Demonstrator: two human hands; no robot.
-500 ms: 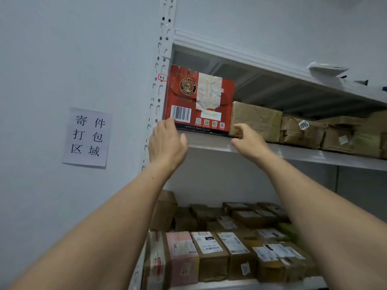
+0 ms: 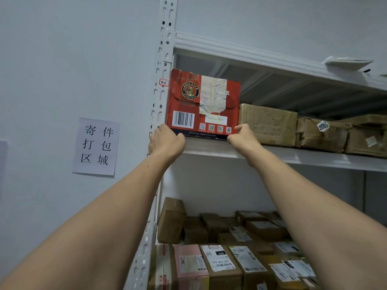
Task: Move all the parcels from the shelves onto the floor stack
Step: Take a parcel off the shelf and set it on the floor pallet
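A red Paulaner carton [image 2: 203, 105] with a barcode and a torn white label stands at the left end of the upper shelf [image 2: 293, 158], against the white slotted upright. My left hand [image 2: 167, 141] grips its lower left corner, fingers curled. At the lower right corner my right hand [image 2: 244, 137] pinches the carton, in the gap beside a brown taped parcel [image 2: 268, 124]. More brown parcels [image 2: 320, 135] continue to the right on the same shelf. The floor stack is out of view.
The lower shelf holds several labelled cardboard parcels [image 2: 219, 262] packed closely. A white parcel [image 2: 347, 63] lies on the top shelf at the right. A paper sign [image 2: 96, 146] hangs on the wall left of the upright [image 2: 161, 80].
My left hand's fingers have curled in at the carton's lower left corner, its thumb tucked in. My right hand has closed in slightly on the lower right corner.
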